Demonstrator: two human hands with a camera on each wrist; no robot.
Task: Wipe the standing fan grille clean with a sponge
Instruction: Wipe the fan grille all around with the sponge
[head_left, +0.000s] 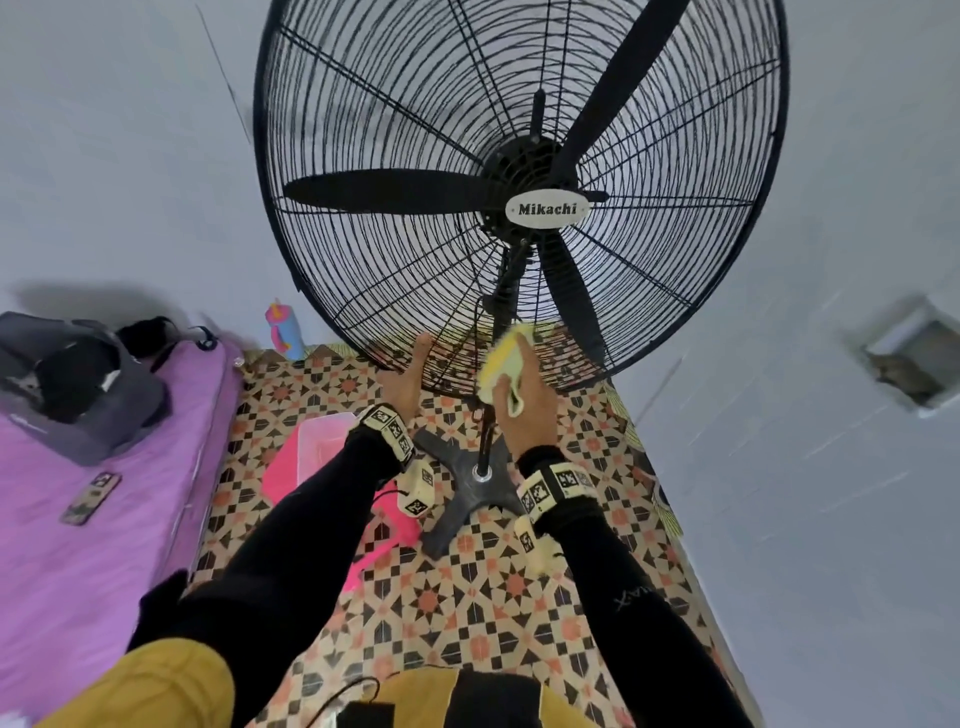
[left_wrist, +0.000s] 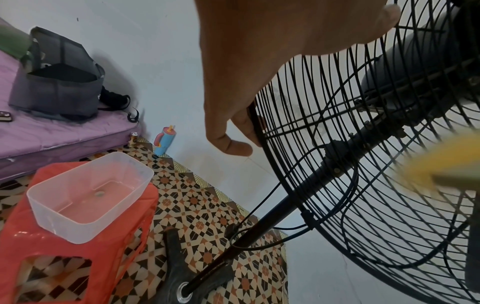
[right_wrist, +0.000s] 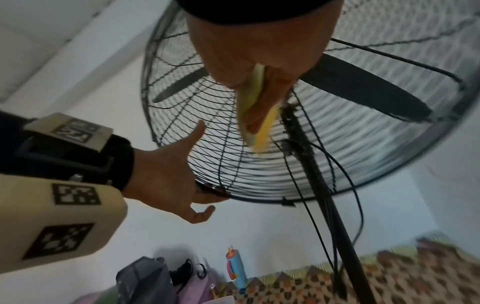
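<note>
Room, head view: pale walls (head_left: 130, 156) fill the top of the frame, a patterned tile floor (head_left: 467, 613) the lower middle, a purple bed (head_left: 78, 545) the left edge.
Fan, head view: black standing fan grille (head_left: 389, 130) fills the upper centre, its stand base (head_left: 462, 493) on the floor at the middle.
Hands, head view: left hand (head_left: 402, 382) grasps the grille's lower rim; right hand (head_left: 524, 410) holds the yellow sponge (head_left: 501, 364) against the lower wires, just right of centre.
Left wrist view: left grip fingers (left_wrist: 233, 142) curl round the rim at centre; a clear tub (left_wrist: 88, 197) sits on a red stool (left_wrist: 39, 246) at lower left; the sponge is a yellow blur at the right edge.
Right wrist view: right grip pinches the sponge, pressed on the wires at upper centre beside the pole (right_wrist: 335, 226); a blue bottle (right_wrist: 235, 267) stands by the wall at the bottom.
</note>
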